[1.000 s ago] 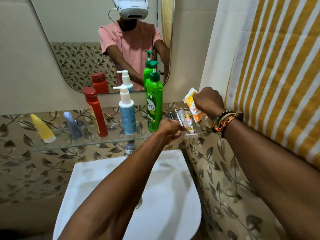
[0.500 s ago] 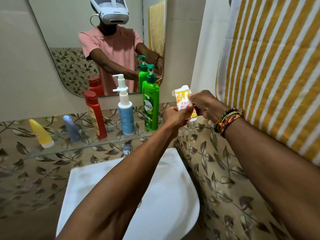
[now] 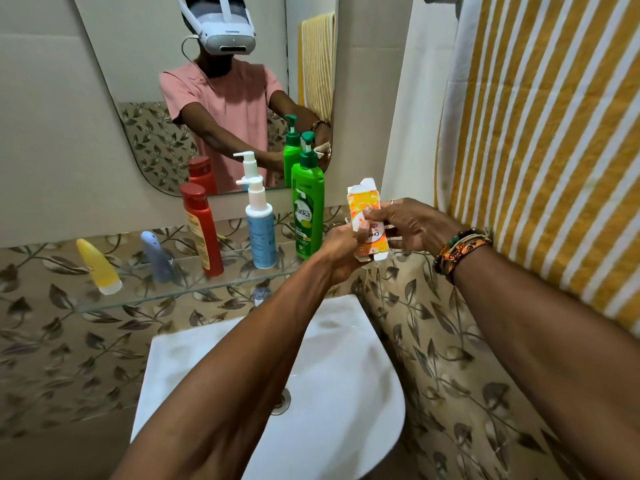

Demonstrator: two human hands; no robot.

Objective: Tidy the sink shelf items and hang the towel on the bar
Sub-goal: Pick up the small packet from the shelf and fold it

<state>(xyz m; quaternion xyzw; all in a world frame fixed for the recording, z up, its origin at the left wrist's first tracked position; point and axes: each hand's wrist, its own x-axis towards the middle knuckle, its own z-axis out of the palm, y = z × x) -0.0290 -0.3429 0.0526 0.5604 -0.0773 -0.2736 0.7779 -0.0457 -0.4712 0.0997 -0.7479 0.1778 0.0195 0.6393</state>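
On the far left of the glass shelf (image 3: 138, 299) a yellow cone-shaped tube (image 3: 98, 266) stands on its white cap, leaning left; just to its right stands a small grey-blue bottle (image 3: 156, 256); next comes a tall red bottle (image 3: 202, 230), upright, then a pale blue pump bottle with a white head (image 3: 260, 230), then a green Vatika pump bottle (image 3: 307, 213) at the shelf's right end; all five are doubled in part in the mirror (image 3: 145, 98) behind them. Below the shelf sits the white sink (image 3: 346, 375), both forearms reaching over it. The left hand (image 3: 341, 252) is just right of the green bottle, its fingers curled round the lower left edge of a small orange and white carton (image 3: 367, 216); the carton is held in the air near the shelf's right end, upright with a slight tilt, its top flaps open and its bottom flaps loose. The right hand (image 3: 412, 223) pinches the carton's middle from the right between thumb and fingers; beaded bracelets (image 3: 460, 249) circle that wrist. Furthest right a yellow and white striped towel (image 3: 554, 133) hangs down the wall above leaf-patterned tiles (image 3: 450, 375); what it hangs from cannot be told.
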